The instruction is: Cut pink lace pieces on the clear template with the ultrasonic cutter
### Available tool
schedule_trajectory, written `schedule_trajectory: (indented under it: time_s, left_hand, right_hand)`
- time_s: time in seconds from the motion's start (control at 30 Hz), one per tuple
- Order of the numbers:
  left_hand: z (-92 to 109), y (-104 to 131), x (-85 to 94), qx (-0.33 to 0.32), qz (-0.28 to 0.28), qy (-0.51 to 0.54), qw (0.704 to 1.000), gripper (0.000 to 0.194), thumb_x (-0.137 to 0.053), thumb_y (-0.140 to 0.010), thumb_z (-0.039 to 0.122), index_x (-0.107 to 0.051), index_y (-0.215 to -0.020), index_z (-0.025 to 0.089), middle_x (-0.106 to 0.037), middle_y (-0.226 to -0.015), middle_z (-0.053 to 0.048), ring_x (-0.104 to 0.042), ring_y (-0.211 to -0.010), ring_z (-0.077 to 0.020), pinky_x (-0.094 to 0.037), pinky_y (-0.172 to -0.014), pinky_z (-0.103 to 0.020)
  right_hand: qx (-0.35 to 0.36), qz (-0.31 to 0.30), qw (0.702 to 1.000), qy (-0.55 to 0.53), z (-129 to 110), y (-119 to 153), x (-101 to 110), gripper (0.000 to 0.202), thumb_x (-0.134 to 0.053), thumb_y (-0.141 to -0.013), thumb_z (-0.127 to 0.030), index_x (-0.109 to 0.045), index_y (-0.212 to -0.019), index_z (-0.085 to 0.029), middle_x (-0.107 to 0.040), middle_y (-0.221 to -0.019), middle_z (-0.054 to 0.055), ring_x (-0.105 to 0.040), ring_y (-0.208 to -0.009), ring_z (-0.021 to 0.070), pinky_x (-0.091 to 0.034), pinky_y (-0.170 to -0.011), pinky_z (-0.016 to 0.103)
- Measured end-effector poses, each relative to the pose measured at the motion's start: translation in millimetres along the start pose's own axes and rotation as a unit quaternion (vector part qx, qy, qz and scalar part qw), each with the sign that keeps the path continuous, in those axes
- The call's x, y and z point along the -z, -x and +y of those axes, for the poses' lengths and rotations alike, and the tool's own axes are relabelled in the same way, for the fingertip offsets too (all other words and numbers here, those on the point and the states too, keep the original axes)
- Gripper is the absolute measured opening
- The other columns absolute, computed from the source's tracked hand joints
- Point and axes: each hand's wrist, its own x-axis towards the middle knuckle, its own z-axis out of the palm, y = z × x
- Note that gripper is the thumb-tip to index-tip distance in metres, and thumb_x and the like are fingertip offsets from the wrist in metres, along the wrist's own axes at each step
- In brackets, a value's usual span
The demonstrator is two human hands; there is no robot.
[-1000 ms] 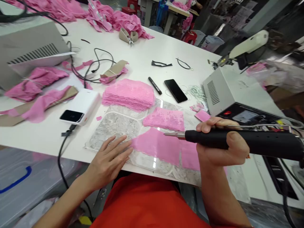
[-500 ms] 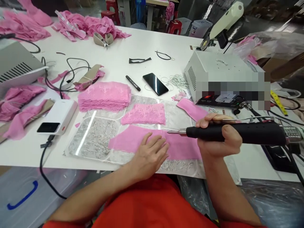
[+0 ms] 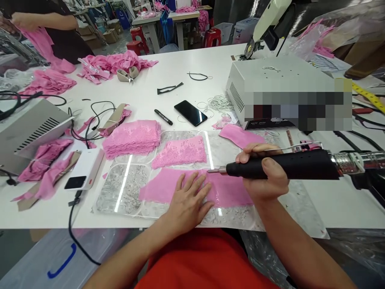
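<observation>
My left hand (image 3: 190,200) lies with fingers spread on a flat pink fabric piece (image 3: 231,190), near its upper edge. In my right hand (image 3: 266,172) is a black handheld tool (image 3: 306,165) with a pointed metal tip, which reaches the fabric's upper edge just right of my left fingertips. Under the fabric is a clear plastic-covered mat (image 3: 120,200). Just above lies a single pink lace piece (image 3: 180,151), with a stack of pink lace pieces (image 3: 132,138) to its left. Another plain pink strip (image 3: 240,136) rests at the mat's upper right.
A grey metal box (image 3: 270,72) stands at the right, a second one (image 3: 36,132) at the left beside a white power bank (image 3: 86,168). A phone (image 3: 190,112) and marker (image 3: 163,117) lie mid-table. Cables run along both sides. A person (image 3: 57,24) handles pink fabric at the far left.
The view has shifted, bringing the person at the far left into sight. My left fingers are spread wider. The tool remains in my right hand, its tip close to the same fabric edge.
</observation>
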Motion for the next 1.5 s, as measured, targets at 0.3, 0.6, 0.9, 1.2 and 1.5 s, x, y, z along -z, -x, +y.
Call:
schedule_trajectory:
  time_s: [0.3, 0.6, 0.9, 1.2, 1.5]
  left_hand:
    - [1, 0, -1.3, 0.006, 0.007, 0.008, 1.0, 0.039, -0.056, -0.096, 0.037, -0.058, -0.131, 0.019, -0.055, -0.142, -0.014, -0.047, -0.133, -0.0335, -0.033, -0.11, -0.057]
    - [0, -1, -2.3, 0.006, 0.019, 0.009, 1.0, 0.04, -0.057, -0.094, 0.038, -0.058, -0.13, 0.02, -0.057, -0.139, -0.013, -0.047, -0.132, -0.0336, -0.034, -0.11, -0.057]
    - [0, 0, -1.8, 0.007, 0.017, 0.004, 1.0, 0.039, -0.059, -0.094, 0.038, -0.059, -0.129, 0.02, -0.057, -0.139, -0.014, -0.047, -0.133, -0.0334, -0.031, -0.112, -0.058]
    - [-1, -1, 1.8, 0.004, 0.01, 0.005, 1.0, 0.04, -0.059, -0.094, 0.035, -0.059, -0.13, 0.019, -0.058, -0.138, -0.014, -0.048, -0.133, -0.0341, -0.03, -0.112, -0.059]
    - [6, 16, 19.6, -0.06, 0.04, 0.07, 0.995, 0.026, -0.054, -0.097, 0.024, -0.063, -0.119, 0.016, -0.069, -0.124, -0.01, -0.054, -0.13, -0.0254, -0.026, -0.119, -0.049]
  right_hand:
    - [0.004, -0.023, 1.0, -0.003, 6, 2, -2, 0.016, -0.06, -0.068, -0.031, -0.064, -0.08, -0.02, -0.063, -0.078, 0.002, -0.056, -0.055, 0.0123, -0.049, -0.054, 0.032]
    - [0.012, -0.03, 0.999, 0.001, 10, 1, -3, 0.016, -0.06, -0.068, -0.03, -0.064, -0.08, -0.02, -0.063, -0.077, 0.002, -0.056, -0.055, 0.0119, -0.049, -0.054, 0.031]
    - [0.023, -0.056, 0.998, 0.034, 10, 3, -3, 0.009, -0.061, -0.074, -0.03, -0.061, -0.077, -0.021, -0.063, -0.076, 0.0, -0.057, -0.057, 0.0125, -0.051, -0.055, 0.032]
    - [0.031, -0.024, 0.999, 0.018, 4, -3, -2, 0.012, -0.061, -0.069, -0.031, -0.062, -0.075, -0.021, -0.063, -0.074, 0.0, -0.055, -0.054, 0.0124, -0.049, -0.054, 0.032]
    - [-0.032, -0.053, 0.998, -0.01, -13, 0, 12, 0.018, -0.064, -0.067, -0.036, -0.063, -0.071, -0.018, -0.058, -0.067, 0.002, -0.052, -0.049, 0.0116, -0.046, -0.045, 0.03]
